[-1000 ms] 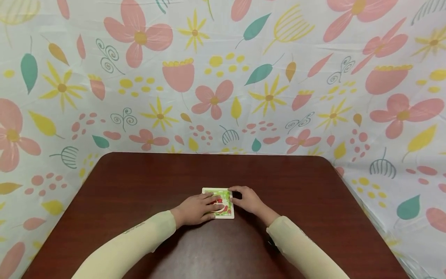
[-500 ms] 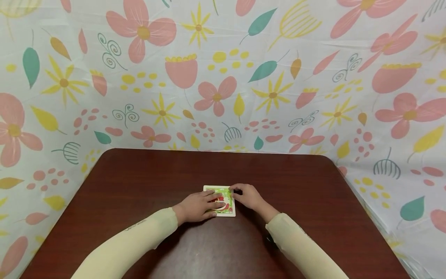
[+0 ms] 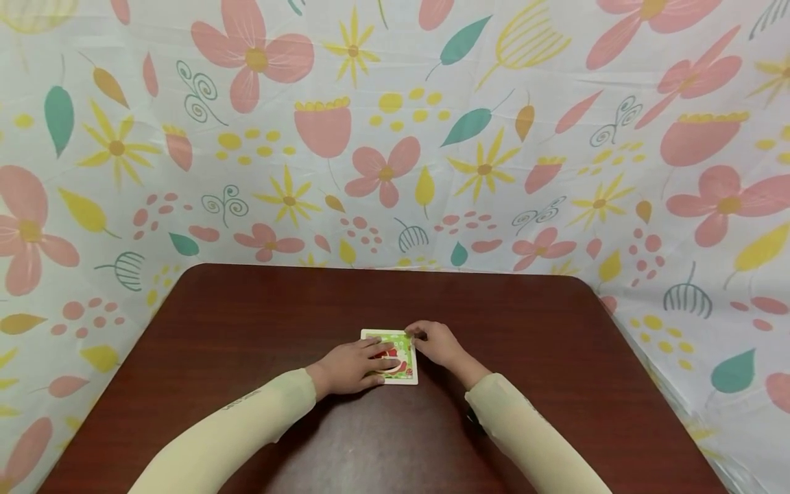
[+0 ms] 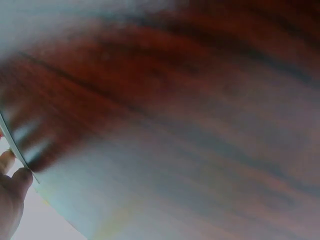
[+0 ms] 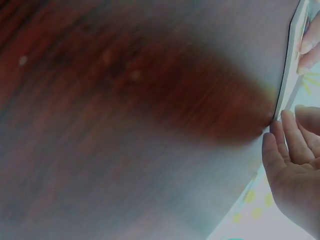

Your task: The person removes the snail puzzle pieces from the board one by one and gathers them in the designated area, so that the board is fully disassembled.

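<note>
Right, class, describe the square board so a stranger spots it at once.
Find the dark red table before the flowered cloth. Near its middle, beyond the pale sleeves, is the square board. Its white border round a green-and-red picture sets it apart from the table.

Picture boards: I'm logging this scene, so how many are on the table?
1: the board lies on the table, partly covered by the left hand, with the right hand at its far right corner. Anything beneath it would be hidden.
</note>
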`<state>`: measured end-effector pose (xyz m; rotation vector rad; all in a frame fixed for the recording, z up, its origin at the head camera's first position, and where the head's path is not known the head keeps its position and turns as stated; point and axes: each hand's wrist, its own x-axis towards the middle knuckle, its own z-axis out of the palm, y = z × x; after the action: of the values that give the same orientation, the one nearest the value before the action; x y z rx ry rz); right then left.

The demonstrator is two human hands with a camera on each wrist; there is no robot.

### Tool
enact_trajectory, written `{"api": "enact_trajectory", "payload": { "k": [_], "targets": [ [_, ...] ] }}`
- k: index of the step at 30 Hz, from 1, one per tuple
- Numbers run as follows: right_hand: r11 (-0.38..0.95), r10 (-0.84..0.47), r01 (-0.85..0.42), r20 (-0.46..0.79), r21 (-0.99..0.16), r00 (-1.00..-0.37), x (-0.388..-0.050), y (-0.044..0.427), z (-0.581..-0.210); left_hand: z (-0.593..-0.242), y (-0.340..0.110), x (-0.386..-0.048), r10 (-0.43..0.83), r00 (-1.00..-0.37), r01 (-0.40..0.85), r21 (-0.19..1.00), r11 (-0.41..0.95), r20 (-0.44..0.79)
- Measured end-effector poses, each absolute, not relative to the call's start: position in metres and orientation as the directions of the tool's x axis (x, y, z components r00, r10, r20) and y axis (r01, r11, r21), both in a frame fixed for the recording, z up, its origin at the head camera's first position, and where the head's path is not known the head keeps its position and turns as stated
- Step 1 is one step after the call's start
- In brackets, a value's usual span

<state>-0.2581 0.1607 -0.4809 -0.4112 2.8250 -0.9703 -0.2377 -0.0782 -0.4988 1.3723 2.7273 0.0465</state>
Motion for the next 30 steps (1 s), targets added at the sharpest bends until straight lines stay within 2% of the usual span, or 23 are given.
{"api": "enact_trajectory", "payload": {
  "k": [10,19,24,30],
  "targets": [
    [0.785,-0.248,-0.197,-0.007,-0.588,-0.969,-0.2582,0.1516,-0.4807,-0.4930,-0.0777,-0.2353,0.794,-0.605,0.790,0.071,0.608,-0.060],
    [0.740,-0.232,-0.149,-0.041,-0.656,-0.972,-0.2570,0.1521,-0.4831,-0.4974,-0.0738,-0.2376,0.797,-0.602,0.794,0.061,0.604,-0.048],
    [0.735,-0.229,-0.165,-0.011,-0.658,-0.973,-0.2547,0.1534,-0.4826,-0.4949,-0.0757,-0.2376,0.781,-0.617,0.776,0.086,0.624,-0.095],
    [0.767,-0.259,-0.213,0.011,-0.606,-0.966,-0.2519,0.1544,-0.4817,-0.4912,-0.0771,-0.2357,0.789,-0.609,0.782,0.102,0.614,-0.083]
  ]
}}
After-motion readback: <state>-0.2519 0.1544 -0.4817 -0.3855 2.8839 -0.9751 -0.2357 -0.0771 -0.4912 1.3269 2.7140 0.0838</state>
